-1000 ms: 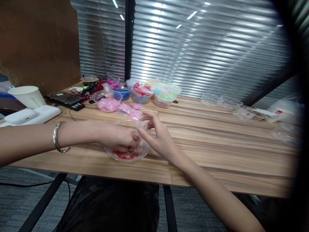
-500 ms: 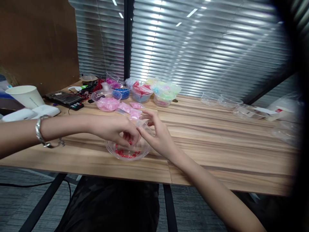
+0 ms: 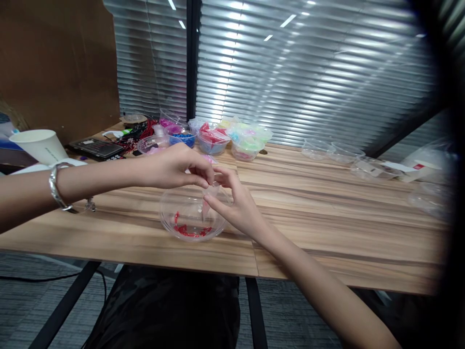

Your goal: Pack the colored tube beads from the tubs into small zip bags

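A clear round bowl (image 3: 167, 220) stands near the table's front edge, with small red pieces (image 3: 187, 232) along its bottom. Over its back right rim, my right hand (image 3: 234, 198) holds a small clear plastic bag (image 3: 209, 194) between thumb and fingers. My left hand (image 3: 185, 167), with a silver bracelet at the wrist, is pinched at the mouth of this bag. What its fingertips hold, if anything, is too small to tell.
Behind my hands are tubs with blue beads (image 3: 183, 139), red packets (image 3: 212, 133) and pale green and pink packets (image 3: 250, 138). A paper cup (image 3: 41, 145) and a black device (image 3: 96, 148) lie left. Clear containers (image 3: 374, 167) stand at the right.
My left hand has risen out of the bowl to the top of the bag, and the red pieces show more fully. My right hand has stayed almost in place.
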The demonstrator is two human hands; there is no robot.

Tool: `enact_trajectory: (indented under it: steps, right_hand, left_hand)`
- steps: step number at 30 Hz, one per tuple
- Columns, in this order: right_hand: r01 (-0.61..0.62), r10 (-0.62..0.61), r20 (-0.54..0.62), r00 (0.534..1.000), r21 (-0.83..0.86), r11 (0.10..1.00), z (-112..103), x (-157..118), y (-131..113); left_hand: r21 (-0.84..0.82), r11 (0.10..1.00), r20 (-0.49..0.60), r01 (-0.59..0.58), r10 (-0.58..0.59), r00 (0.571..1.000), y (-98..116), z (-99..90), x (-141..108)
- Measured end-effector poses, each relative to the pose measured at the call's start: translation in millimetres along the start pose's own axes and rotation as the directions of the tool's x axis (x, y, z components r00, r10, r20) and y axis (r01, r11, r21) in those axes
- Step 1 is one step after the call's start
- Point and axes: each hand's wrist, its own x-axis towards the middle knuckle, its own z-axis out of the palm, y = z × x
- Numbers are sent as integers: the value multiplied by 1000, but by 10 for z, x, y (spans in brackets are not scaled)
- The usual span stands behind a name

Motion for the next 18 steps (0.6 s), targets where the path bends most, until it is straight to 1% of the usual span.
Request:
enact_trajectory:
  steps: [3, 7, 10, 14, 18]
  right_hand:
    - [12, -13, 1, 1000, 28, 1000, 3, 5, -5]
    - [34, -34, 0, 999, 63, 997, 12, 9, -10]
    - [25, -25, 2, 1000, 58, 998, 13, 7, -4]
    - [18, -18, 13, 1000, 41, 999, 6, 4, 10]
    - [31, -32, 23, 999, 51, 998, 3, 8, 5]
  left_hand:
    - [-17, 1000, -15, -16, 16, 1000, 6, 27, 11]
    - [19, 999, -2, -45, 45, 999, -13, 45, 17]
    - [32, 997, 2, -64, 64, 998, -29, 54, 18]
    - [28, 998, 16, -64, 63, 998, -37, 63, 18]
    - [50, 997, -7, -61, 62, 998, -33, 73, 18]
